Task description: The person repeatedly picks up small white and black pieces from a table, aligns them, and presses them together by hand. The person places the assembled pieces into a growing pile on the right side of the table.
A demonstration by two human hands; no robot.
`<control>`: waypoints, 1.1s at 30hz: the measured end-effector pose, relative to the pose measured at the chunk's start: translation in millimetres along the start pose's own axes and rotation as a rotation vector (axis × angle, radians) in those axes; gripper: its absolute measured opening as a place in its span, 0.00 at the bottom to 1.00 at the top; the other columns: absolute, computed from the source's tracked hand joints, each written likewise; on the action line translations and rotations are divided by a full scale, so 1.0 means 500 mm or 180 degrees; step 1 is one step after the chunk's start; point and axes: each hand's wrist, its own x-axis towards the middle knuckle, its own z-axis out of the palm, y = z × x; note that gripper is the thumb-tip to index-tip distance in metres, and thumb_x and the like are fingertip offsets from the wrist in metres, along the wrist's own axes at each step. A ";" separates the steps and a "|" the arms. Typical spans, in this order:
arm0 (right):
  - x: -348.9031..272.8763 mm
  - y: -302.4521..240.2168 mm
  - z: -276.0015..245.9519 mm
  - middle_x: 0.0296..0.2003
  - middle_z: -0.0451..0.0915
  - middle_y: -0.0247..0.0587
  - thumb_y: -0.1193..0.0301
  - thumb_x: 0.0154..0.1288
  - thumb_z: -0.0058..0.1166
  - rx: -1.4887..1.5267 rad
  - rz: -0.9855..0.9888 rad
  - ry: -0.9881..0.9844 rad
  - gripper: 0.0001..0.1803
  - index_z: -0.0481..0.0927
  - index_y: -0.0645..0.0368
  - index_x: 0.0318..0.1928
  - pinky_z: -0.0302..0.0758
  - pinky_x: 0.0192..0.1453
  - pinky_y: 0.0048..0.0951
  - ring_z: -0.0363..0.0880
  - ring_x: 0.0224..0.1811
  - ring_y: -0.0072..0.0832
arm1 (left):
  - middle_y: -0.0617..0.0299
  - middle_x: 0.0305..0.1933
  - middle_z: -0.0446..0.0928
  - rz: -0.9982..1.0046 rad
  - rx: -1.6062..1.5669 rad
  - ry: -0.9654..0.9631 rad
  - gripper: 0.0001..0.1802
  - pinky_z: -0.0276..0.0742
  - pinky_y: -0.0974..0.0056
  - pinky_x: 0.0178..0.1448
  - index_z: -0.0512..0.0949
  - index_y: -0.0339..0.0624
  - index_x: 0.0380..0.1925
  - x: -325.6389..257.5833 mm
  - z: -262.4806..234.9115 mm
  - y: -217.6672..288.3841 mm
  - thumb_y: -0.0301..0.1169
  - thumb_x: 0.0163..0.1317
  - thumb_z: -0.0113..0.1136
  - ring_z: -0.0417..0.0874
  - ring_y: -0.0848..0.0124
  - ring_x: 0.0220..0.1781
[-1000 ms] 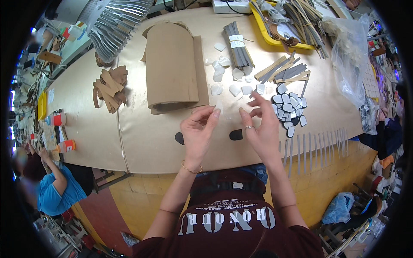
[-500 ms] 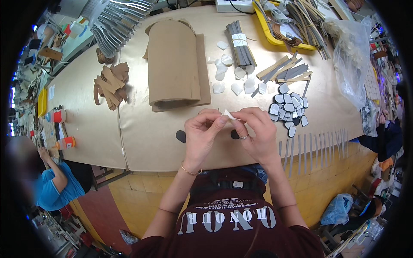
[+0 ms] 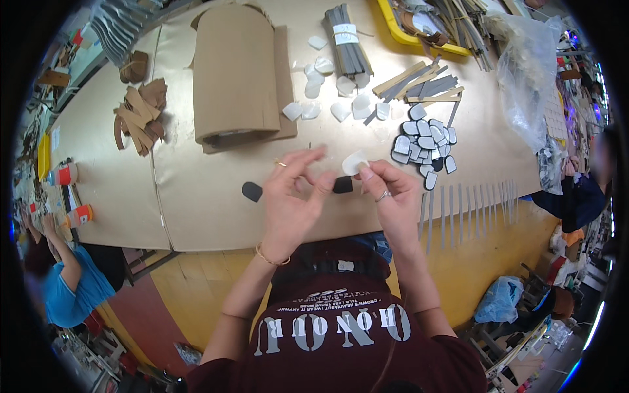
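My right hand pinches a thin white patch, rounded at one end, between thumb and fingertips. To its left is my left hand, apart from the patch, fingers spread and slightly blurred, with nothing visible in it. A black rounded patch lies on the table just left of that hand. Another black patch sits beneath the white one, between my hands. Several translucent white pieces lie scattered beyond my hands. To the right is a pile of black-edged, pale-faced patches.
A brown cardboard roll stands beyond my left hand, brown strips left of it. Farther back are a tied grey strip bundle and a yellow tray. Grey strips line the table's right front edge. A person in blue works at left.
My hands were together at a white piece; the left has let go and moved away leftward. One more white piece now lies beside the cardboard roll. The whole view has shifted somewhat.
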 end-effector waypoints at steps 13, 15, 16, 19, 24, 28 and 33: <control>-0.059 0.006 -0.039 0.32 0.82 0.42 0.72 0.66 0.64 -0.1767 0.0101 -0.0904 0.09 0.83 0.67 0.40 0.76 0.41 0.29 0.79 0.33 0.30 | 0.60 0.39 0.81 -0.0314 -0.0053 -0.0795 0.04 0.75 0.69 0.41 0.86 0.39 0.35 -0.092 -0.014 -0.030 0.25 0.60 0.69 0.80 0.70 0.35; -0.049 0.005 -0.036 0.31 0.80 0.44 0.72 0.69 0.61 -0.1787 0.0102 -0.0937 0.08 0.82 0.67 0.40 0.74 0.38 0.31 0.79 0.31 0.32 | 0.60 0.41 0.81 -0.0142 0.0012 -0.0662 0.06 0.75 0.67 0.41 0.86 0.42 0.36 -0.092 -0.008 -0.041 0.26 0.59 0.70 0.80 0.68 0.36; -0.043 0.006 -0.032 0.31 0.81 0.43 0.73 0.68 0.61 -0.2000 0.0026 -0.0819 0.08 0.82 0.67 0.40 0.74 0.38 0.29 0.77 0.31 0.29 | 0.61 0.43 0.80 0.0193 0.0506 -0.0524 0.07 0.75 0.66 0.41 0.86 0.43 0.38 -0.092 -0.008 -0.046 0.27 0.58 0.70 0.80 0.67 0.38; -0.016 0.011 -0.018 0.30 0.81 0.42 0.72 0.69 0.60 -0.2453 -0.0144 -0.0466 0.09 0.82 0.68 0.39 0.72 0.36 0.29 0.75 0.28 0.26 | 0.63 0.49 0.79 0.0938 0.1672 -0.0269 0.12 0.73 0.62 0.45 0.85 0.48 0.42 -0.093 -0.009 -0.065 0.30 0.56 0.71 0.80 0.65 0.44; 0.004 0.022 0.001 0.30 0.79 0.48 0.69 0.70 0.58 -0.2927 -0.0171 -0.0482 0.11 0.80 0.67 0.36 0.73 0.34 0.39 0.79 0.26 0.41 | 0.63 0.54 0.77 0.1372 0.2250 -0.0276 0.15 0.70 0.58 0.52 0.85 0.51 0.45 -0.097 0.002 -0.095 0.34 0.56 0.70 0.77 0.63 0.51; 0.008 0.022 0.005 0.30 0.79 0.49 0.69 0.70 0.57 -0.2944 -0.0099 -0.0539 0.11 0.80 0.67 0.35 0.72 0.35 0.41 0.79 0.26 0.43 | 0.63 0.55 0.77 0.1413 0.2343 -0.0263 0.15 0.69 0.59 0.53 0.84 0.51 0.45 -0.104 0.004 -0.102 0.34 0.56 0.70 0.76 0.64 0.52; 0.008 0.019 0.008 0.30 0.79 0.50 0.70 0.69 0.57 -0.3120 -0.0118 -0.0550 0.11 0.80 0.68 0.35 0.73 0.36 0.42 0.79 0.26 0.44 | 0.63 0.56 0.76 0.1438 0.2378 -0.0277 0.15 0.68 0.59 0.54 0.84 0.50 0.45 -0.104 0.005 -0.102 0.34 0.56 0.70 0.76 0.65 0.54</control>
